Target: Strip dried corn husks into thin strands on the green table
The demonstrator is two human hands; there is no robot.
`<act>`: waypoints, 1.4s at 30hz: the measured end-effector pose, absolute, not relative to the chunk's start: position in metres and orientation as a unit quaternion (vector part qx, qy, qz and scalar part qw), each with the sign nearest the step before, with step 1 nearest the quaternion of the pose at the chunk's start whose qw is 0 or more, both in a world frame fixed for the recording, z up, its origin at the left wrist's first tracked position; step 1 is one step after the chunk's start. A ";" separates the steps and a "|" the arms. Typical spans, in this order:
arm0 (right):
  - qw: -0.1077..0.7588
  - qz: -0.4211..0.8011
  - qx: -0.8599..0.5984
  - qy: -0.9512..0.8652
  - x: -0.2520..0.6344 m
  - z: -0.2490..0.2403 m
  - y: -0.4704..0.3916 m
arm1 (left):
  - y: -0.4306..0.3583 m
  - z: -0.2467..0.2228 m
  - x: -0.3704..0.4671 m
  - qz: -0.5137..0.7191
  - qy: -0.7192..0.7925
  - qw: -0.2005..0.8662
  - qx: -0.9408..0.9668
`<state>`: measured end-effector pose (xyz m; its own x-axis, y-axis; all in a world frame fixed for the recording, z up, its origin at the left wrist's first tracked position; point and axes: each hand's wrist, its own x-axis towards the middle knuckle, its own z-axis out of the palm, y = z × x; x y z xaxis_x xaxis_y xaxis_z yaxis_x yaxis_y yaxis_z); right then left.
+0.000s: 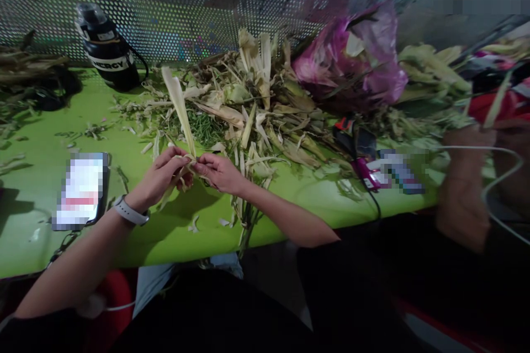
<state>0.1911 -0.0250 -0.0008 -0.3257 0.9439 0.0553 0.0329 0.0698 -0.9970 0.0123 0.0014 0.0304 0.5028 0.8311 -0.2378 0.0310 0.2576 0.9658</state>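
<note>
A green bench spreads across the view, with a perforated panel rising along its far edge. Over the middle of the bench lies a broad pile of dry husks, a few standing up at its back. A pink bag sits at the pile's far right side, crumpled, with husks showing at its opening. At the far right are a co-worker's arms; they are blurred, though a pale strip seems to rise from the hands there. A dark flask stands at the back left, tilted in this view, its strap hanging on the right side. Nearer, a phone lies on the bench, screen up, beside the person's left forearm.

The left hand and right hand meet just in front of the pile, above the bench. The left one has its fingers curled about the lower end of a pale husk; the right one pinches that same end with thumb and fingertips. The husk stands up from between them, leaning left. A white watch circles the left wrist. Small scraps dot the bench below the hands.
</note>
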 end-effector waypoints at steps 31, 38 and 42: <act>0.505 0.442 -0.445 -0.593 0.213 0.017 -0.017 | -0.005 0.023 0.017 0.250 0.369 0.543 0.712; 0.481 0.553 -0.415 -0.539 0.208 0.019 -0.019 | -0.008 0.027 0.019 0.200 0.334 0.562 0.730; 0.522 0.477 -0.454 -0.542 0.210 0.018 -0.019 | -0.008 0.020 0.020 0.249 0.396 0.569 0.676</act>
<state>0.2100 -0.0191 0.0179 -0.0433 0.9902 0.1330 -0.0068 0.1328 -0.9911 0.0196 -0.0075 0.0204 0.5622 0.8190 -0.1151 0.2528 -0.0377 0.9668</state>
